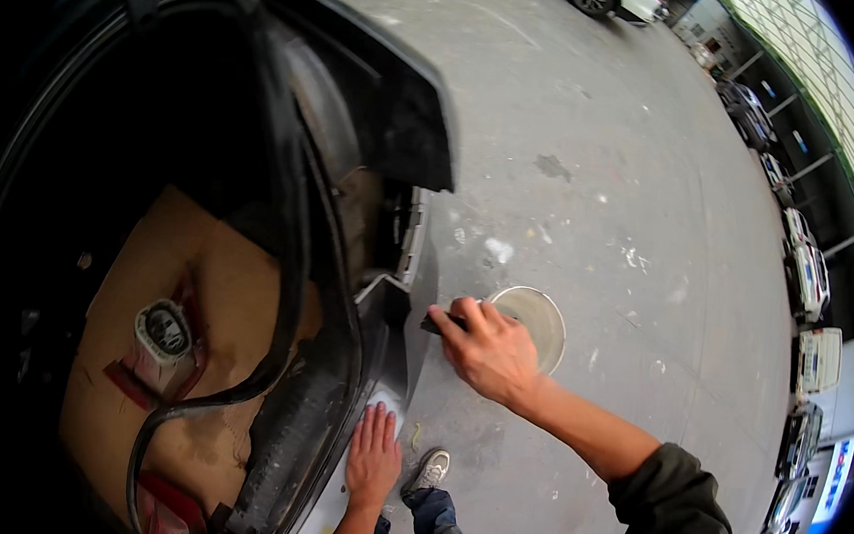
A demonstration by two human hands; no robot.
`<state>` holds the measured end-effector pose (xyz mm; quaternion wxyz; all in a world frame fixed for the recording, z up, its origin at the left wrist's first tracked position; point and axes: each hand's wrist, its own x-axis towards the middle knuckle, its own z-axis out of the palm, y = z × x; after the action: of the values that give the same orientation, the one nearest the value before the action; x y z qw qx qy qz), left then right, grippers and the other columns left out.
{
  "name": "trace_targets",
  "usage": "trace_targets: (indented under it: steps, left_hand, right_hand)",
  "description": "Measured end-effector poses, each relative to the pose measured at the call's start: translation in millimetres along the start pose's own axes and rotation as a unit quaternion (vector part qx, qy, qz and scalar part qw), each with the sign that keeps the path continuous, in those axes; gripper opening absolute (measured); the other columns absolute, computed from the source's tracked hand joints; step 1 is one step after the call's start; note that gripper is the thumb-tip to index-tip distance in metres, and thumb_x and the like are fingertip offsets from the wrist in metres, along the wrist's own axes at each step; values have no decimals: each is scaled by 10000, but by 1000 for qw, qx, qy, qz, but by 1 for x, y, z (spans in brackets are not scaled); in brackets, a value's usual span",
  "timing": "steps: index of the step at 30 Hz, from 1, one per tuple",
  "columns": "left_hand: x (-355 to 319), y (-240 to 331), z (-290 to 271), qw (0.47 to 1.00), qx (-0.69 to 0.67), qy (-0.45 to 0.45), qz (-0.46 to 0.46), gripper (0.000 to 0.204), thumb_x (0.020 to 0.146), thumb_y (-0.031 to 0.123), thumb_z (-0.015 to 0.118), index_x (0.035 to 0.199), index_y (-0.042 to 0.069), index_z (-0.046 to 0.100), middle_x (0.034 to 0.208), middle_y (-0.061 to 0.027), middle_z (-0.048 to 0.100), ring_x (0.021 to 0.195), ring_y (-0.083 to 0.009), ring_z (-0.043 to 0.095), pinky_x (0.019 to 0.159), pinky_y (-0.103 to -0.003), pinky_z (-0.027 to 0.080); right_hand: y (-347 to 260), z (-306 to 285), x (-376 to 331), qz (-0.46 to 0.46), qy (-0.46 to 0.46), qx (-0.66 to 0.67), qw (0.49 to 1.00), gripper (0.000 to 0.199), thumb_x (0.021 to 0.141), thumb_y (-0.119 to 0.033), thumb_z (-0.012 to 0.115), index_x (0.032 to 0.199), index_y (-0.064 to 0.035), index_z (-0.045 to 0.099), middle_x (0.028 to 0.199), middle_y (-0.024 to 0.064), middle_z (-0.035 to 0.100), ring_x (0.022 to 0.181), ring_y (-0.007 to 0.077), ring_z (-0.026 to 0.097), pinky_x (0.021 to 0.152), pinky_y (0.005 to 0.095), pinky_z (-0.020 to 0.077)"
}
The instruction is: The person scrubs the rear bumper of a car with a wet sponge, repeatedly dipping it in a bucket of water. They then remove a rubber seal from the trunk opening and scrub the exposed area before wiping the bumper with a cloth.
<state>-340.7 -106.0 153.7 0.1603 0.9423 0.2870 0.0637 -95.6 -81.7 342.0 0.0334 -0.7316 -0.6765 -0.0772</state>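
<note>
My right hand [489, 350] is closed around a dark-handled tool whose tip [433, 323] touches the grey rear corner panel of the car [425, 267]. Just behind the hand on the ground sits a round shallow bowl [541, 321]. My left hand [373, 459] lies flat, fingers together, on the lower part of the same panel, beside a pale sanded patch [388, 402]. The car's open trunk [195, 279] fills the left of the view.
Brown cardboard [190, 349] and a small round label lie in the trunk, with a loose black rubber seal [285, 286] hanging along its edge. My shoe [429, 468] stands on grey concrete. Parked cars [808, 267] line the far right.
</note>
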Motion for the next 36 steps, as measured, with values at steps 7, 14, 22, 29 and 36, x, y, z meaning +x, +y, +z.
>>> trace_targets:
  steps: [7,14,22,29,36]
  left_hand:
    - [-6,-3,10,1000,-1,11,-7,605,912,238,603,1447,39,401,1556,-142,347,1456,-298,298,1180,-425,254]
    - [-6,-2,8,1000,-9,12,-5,612,907,223,603,1449,29,395,1559,-151,340,1457,-307,295,1179,-426,254]
    - [-7,-4,6,1000,-4,9,-9,611,910,228,602,1448,27,394,1555,-153,345,1452,-311,303,1177,-431,259]
    - [-7,-7,6,1000,7,-2,-9,609,906,246,606,1440,29,408,1553,-150,350,1455,-310,299,1183,-435,245]
    - [2,8,9,1000,20,-10,-9,624,883,235,632,1430,25,416,1546,-159,356,1449,-317,307,1185,-440,243]
  right_hand:
    - [-40,19,52,58,90,56,993,443,797,-104,701,1233,-69,628,1075,73,534,939,231,579,724,337,516]
    - [-37,16,54,80,77,84,990,427,830,-98,671,1252,-64,618,1089,98,517,967,256,573,737,356,524]
    - [-45,22,60,85,94,99,987,415,824,-139,674,1227,-64,613,1053,74,521,931,229,576,692,333,549]
    - [-75,30,-8,102,-67,270,955,375,856,-218,670,1217,-120,650,1039,81,541,942,240,600,753,342,539]
    - [39,94,-179,463,-70,462,754,521,829,-82,624,1343,-44,548,1084,179,656,913,227,655,814,356,521]
